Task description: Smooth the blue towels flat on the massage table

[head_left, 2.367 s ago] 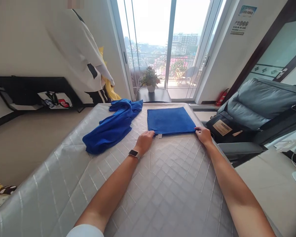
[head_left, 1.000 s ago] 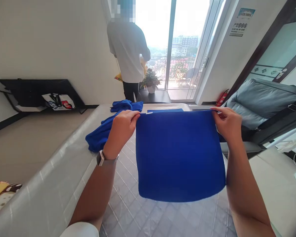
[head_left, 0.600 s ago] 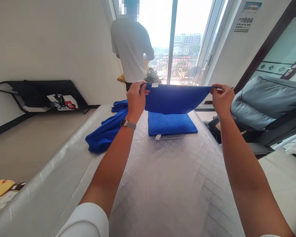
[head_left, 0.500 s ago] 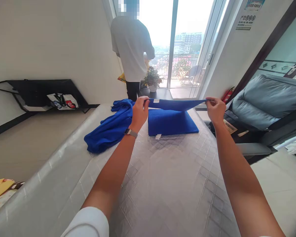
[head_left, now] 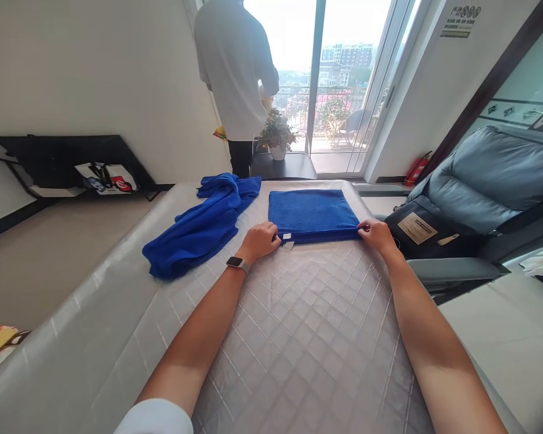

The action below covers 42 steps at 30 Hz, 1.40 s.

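A folded blue towel [head_left: 310, 208] lies flat as the top of a neat blue stack on the plastic-covered mattress [head_left: 298, 313]. At its near left corner my left hand [head_left: 261, 239], with a watch on the wrist, is closed on the edge. My right hand [head_left: 376, 234] pinches the near right corner between thumb and fingers. Two small white labels [head_left: 288, 241] stick out at the near edge, close to my left hand. To the left, a crumpled blue towel [head_left: 199, 232] lies loose on the mattress.
Past the mattress, a person in a white shirt [head_left: 235, 72] stands by the glass door. A potted plant [head_left: 277, 135] sits on a dark chair [head_left: 283, 166]. On the right is a grey recliner [head_left: 484, 181] with a black bag [head_left: 428, 226]; a fire extinguisher [head_left: 417, 169] stands behind.
Both hands have come down and nearer, laying the held blue towel onto the folded one beneath. The camera view has tilted slightly downward.
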Available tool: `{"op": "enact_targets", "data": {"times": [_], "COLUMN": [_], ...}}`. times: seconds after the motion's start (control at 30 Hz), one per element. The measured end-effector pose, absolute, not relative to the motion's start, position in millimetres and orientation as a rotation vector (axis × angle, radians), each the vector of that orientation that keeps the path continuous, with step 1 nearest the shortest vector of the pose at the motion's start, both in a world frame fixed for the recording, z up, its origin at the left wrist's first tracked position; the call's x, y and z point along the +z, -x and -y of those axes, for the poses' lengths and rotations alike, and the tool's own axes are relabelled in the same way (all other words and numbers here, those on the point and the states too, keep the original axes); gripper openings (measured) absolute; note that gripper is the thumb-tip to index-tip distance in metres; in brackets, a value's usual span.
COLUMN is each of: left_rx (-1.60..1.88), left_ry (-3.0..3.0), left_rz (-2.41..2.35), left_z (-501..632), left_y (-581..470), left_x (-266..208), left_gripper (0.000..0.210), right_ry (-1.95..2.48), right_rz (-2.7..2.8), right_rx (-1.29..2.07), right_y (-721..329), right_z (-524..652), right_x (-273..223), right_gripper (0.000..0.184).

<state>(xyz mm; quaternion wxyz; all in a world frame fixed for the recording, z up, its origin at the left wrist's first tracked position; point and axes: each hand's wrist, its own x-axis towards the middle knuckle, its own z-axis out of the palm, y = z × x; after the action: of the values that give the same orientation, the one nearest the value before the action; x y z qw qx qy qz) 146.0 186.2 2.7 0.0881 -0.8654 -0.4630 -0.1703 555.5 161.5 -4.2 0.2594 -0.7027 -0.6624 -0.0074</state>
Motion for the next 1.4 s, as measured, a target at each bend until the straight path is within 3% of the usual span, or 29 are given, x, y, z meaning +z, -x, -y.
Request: {"op": "enact_targets", "data": {"times": [0.47,0.6,0.73,0.87,1.03,1.2,1.4], "left_rx": [-0.398,-0.299,-0.298,-0.303,-0.135,-0.241,-0.228], "left_ry": [2.720,2.798,2.756,2.343,2.021,2.007,2.142], "left_rz": [1.192,1.313,1.490,1.929,2.457,2.527,2.493], "left_z": [-183,-180,-182,-189,-197,-202,-203], "left_y": [-144,-143,-125,-69,-4,4,-2], "left_x": [17,28,53,72,62,61,61], "left_gripper": [0.013,0.013,0.022,0.036,0.045,0.029,0.038], "right_ry": [2.169,2.141,1.952,1.682,1.735,1.710,1.687], "right_rz": [2.029,2.124,2.110,2.162,2.280,2.265,2.241], "right_rx": [-0.146,-0.239,-0.297,-0.280,-0.107,-0.120,-0.132], "right_y": [-556,-542,-508,-469,-454,-459,-456], "right_z": [-155,-154,-153,-155,-160,-162,-159], "right_x": [10,17,22,7,-26,-33,-28], "right_gripper": [0.017,0.018,0.031,0.048,0.052,0.052,0.051]}}
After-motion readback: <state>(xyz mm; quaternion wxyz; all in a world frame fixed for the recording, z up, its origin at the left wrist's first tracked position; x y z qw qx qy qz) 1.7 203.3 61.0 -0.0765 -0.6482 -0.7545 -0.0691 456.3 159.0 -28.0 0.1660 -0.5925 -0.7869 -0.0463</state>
